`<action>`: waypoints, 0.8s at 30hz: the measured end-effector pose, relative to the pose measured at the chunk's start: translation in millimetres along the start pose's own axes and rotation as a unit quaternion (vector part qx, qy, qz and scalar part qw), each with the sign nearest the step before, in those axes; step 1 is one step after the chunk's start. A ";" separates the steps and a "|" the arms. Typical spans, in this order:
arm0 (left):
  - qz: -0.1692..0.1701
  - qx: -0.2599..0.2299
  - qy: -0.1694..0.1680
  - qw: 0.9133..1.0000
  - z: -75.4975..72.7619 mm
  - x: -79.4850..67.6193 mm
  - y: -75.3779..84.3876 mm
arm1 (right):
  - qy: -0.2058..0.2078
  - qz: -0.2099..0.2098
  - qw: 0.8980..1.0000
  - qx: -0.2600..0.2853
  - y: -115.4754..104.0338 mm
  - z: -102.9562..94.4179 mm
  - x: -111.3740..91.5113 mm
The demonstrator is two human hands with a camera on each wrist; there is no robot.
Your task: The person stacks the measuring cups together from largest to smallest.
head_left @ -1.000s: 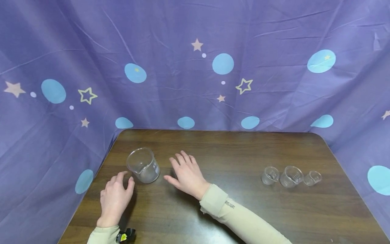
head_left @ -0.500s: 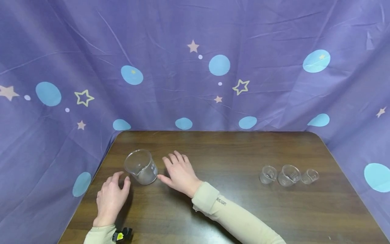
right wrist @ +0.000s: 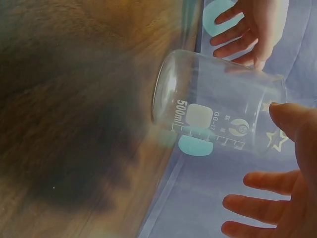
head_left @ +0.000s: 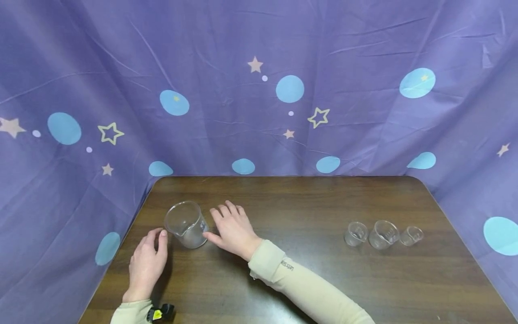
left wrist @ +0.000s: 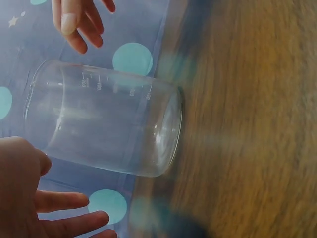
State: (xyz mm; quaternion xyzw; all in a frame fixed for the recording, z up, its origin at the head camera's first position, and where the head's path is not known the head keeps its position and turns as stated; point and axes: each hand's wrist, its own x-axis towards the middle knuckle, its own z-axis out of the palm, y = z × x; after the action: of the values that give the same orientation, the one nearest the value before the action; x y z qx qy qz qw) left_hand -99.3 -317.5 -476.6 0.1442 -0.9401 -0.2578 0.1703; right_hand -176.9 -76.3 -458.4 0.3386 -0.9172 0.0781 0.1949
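A clear glass beaker [head_left: 187,225], marked 500ml in the right wrist view, stands upright on the left of the table, and nothing shows inside it. To its left is my left hand [head_left: 147,263], fingers loosely bent and thumb close to the glass; contact cannot be made out. My right hand [head_left: 234,231] is on the other side, fingers spread and thumb tip at or very near the beaker wall. Both wrist views show the beaker [left wrist: 109,119] between the hands, with neither hand's fingers curled round it.
Three smaller glass beakers stand in a row on the right: a small one [head_left: 356,234], a larger one [head_left: 383,235] and the smallest [head_left: 412,236]. The brown wooden table [head_left: 291,198] meets a purple patterned curtain [head_left: 226,112] at its back and sides.
My right hand has moved left until its thumb is at the beaker. My left hand has drawn slightly closer from the other side. The beaker stays in place; the head view has shifted slightly.
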 end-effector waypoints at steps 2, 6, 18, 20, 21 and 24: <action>-0.005 -0.013 -0.008 1.000 1.4 1.7 -1.1 | -0.002 -0.003 1.000 -0.002 -1.1 1.4 1.8; -0.013 -0.030 -0.022 0.999 3.5 5.3 -2.0 | -0.009 -0.008 1.000 -0.003 -2.9 2.7 6.0; 0.024 -0.082 -0.034 0.996 7.1 8.8 -1.9 | -0.054 -0.013 0.998 0.025 -5.7 13.9 12.6; 0.028 -0.084 -0.043 0.995 7.1 9.5 -1.7 | -0.056 -0.014 0.998 0.038 -5.5 16.2 13.9; 0.029 -0.086 -0.048 0.995 7.2 10.0 -1.8 | -0.057 -0.015 0.997 0.045 -5.5 17.2 14.7; 0.034 -0.094 -0.057 0.993 8.0 12.1 -2.2 | -0.062 -0.015 0.996 0.062 -5.4 18.4 17.0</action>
State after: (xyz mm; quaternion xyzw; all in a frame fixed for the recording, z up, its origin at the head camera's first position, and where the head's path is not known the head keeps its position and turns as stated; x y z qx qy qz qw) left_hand -112.9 -320.1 -481.2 0.0807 -0.9241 -0.3472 0.1377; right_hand -190.8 -95.5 -468.2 0.3682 -0.9156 0.1105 0.1180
